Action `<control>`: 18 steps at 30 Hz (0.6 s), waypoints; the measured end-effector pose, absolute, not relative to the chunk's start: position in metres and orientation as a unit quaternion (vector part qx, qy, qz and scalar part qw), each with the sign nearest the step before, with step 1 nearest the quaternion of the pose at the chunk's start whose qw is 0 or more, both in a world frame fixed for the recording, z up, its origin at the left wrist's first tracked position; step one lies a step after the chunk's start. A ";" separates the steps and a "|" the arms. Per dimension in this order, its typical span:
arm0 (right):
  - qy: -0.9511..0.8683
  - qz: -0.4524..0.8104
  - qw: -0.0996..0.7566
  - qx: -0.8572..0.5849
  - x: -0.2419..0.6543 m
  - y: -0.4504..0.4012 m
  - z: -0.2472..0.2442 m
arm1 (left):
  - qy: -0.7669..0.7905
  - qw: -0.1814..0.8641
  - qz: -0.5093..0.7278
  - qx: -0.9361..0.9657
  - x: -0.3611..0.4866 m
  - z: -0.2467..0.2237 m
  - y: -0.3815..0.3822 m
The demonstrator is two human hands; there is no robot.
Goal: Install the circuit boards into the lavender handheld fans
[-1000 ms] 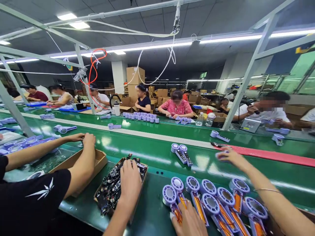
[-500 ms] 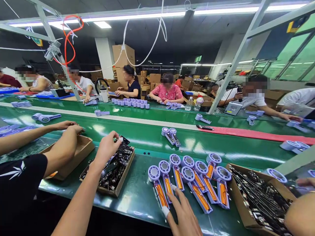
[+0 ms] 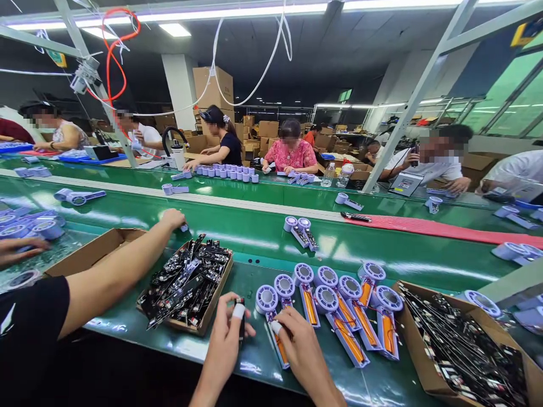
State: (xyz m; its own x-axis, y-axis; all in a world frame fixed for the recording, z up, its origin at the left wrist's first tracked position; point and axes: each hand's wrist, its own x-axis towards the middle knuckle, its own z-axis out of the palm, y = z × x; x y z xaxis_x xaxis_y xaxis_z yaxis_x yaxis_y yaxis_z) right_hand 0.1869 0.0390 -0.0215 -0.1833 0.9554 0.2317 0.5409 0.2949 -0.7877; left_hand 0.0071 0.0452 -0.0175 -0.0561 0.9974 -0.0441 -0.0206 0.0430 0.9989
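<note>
The nearest fan unit in lavender lies at the left end of a loose group on the green surface, its round head away from the person and its handle coming back toward them, the near end slanting slightly right. An orange strip shows along the handle.

The right hand is the nearer one: it is over the handle from the right, fingers curled and bunched, one wrapped in white. Whether they pinch a wire, press the handle or only hover close above it, I cannot tell.

The left hand grips a black circuit board between a white-wrapped thumb and the fingers. That board is left of the fan unit — near it, but apart — and its long axis runs roughly along the handle's, without the slant.

Right of this unit are the other fan units, heads mostly pointing away, several with orange in their handles. Beyond them stands a carton of wired boards; left of the hands, a carton of black boards.

Past the surface, two fan units lie side by side on the green belt. At left, a co-worker's arm stretches toward the belt.
</note>
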 end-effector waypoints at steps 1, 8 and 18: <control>-0.713 0.303 0.376 -0.509 0.189 0.037 -0.020 | 0.527 0.511 0.496 0.464 0.010 -0.024 0.039; -0.702 0.365 0.384 -0.476 0.194 0.024 -0.014 | 0.573 0.420 0.405 0.576 0.026 -0.029 0.014; -0.682 0.392 0.376 -0.490 0.199 0.029 -0.007 | 0.461 0.243 0.231 0.821 0.018 -0.019 0.028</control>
State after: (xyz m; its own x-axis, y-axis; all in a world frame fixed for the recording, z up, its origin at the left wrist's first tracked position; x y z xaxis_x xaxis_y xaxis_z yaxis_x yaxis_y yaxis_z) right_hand 0.1987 0.0294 -0.0074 -0.2366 0.9631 0.1286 0.3735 0.2124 -0.9030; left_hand 0.0177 0.0280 -0.0191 0.4673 0.8704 0.1549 0.6456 -0.4557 0.6128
